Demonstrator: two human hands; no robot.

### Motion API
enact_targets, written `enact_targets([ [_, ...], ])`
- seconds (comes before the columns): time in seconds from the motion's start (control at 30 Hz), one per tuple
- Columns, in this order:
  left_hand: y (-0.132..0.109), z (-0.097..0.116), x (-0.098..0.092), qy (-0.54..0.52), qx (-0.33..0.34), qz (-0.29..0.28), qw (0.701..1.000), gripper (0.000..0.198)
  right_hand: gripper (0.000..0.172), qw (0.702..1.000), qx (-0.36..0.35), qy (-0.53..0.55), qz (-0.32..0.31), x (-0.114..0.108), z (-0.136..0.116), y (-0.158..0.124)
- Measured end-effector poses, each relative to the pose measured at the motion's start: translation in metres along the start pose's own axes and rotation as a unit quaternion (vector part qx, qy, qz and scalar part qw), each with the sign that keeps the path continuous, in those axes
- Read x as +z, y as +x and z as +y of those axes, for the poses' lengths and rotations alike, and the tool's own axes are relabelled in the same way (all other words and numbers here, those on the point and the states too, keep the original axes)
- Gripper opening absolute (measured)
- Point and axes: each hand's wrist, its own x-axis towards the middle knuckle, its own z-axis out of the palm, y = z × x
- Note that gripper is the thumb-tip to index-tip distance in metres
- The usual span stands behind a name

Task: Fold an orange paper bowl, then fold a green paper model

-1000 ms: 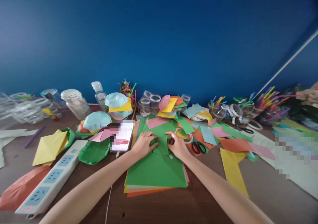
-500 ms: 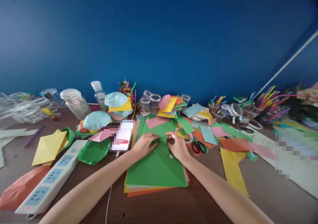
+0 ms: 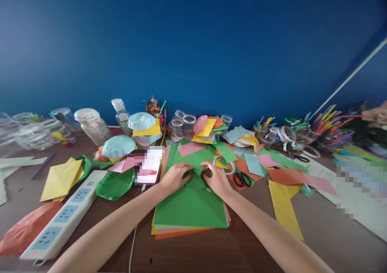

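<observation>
A sheet of green paper (image 3: pixel 189 210) lies on top of a stack of coloured paper (image 3: pixel 181 233) in the middle of the table. My left hand (image 3: pixel 175 178) and my right hand (image 3: pixel 216 179) both rest on the sheet, and their fingers pinch a raised fold of it (image 3: pixel 195 180) between them. The fingers curl over the fold and hide part of it. Below the right hand, a small white scrap (image 3: pixel 208 189) lies at the sheet's edge.
Black-handled scissors (image 3: pixel 242 179) and a tape roll (image 3: pixel 224 165) lie to the right, among loose paper pieces. A phone (image 3: pixel 148 167) is on the left, beyond it a white power strip (image 3: pixel 65 216). Clear jars and coloured straws line the blue wall.
My fingers have drawn closer together on the green fold, gathering it tighter between both hands. The paper stack and surrounding objects have stayed in place.
</observation>
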Motion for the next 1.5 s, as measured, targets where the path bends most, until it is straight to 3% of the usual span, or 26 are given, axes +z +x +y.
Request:
enact_targets([
  [0.43, 0.001, 0.003, 0.001, -0.007, 0.012, 0.004, 1.0, 0.025, 0.042, 0.997, 0.034, 0.063, -0.041, 0.005, -0.01, -0.003],
  [0.57, 0.0, 0.003, 0.0, -0.005, 0.01, 0.002, 1.0, 0.026, 0.039, 0.997, 0.027, 0.057, -0.054, 0.0, -0.013, -0.003],
  [0.73, -0.001, 0.004, 0.001, 0.008, 0.008, 0.004, 1.0, 0.024, 0.031, 0.987, 0.061, 0.134, -0.072, -0.01, -0.014, -0.001],
  [0.97, -0.002, 0.003, 0.001, 0.004, 0.027, 0.003, 1.0, 0.022, 0.029, 0.983, 0.088, 0.159, -0.033, -0.008, -0.006, 0.004],
  [1.27, -0.002, 0.014, -0.003, 0.147, 0.051, 0.008, 0.988, 0.018, 0.03, 0.975, 0.103, 0.184, -0.065, 0.002, 0.005, 0.009],
  [1.4, -0.006, 0.029, -0.009, 0.235, 0.006, -0.034, 0.971, 0.02, 0.029, 0.977, 0.107, 0.17, -0.067, 0.003, 0.009, 0.008],
  [1.5, -0.01, 0.036, -0.008, 0.224, -0.007, -0.086, 0.971, 0.023, 0.028, 0.979, 0.101, 0.165, -0.07, 0.002, 0.012, 0.009],
])
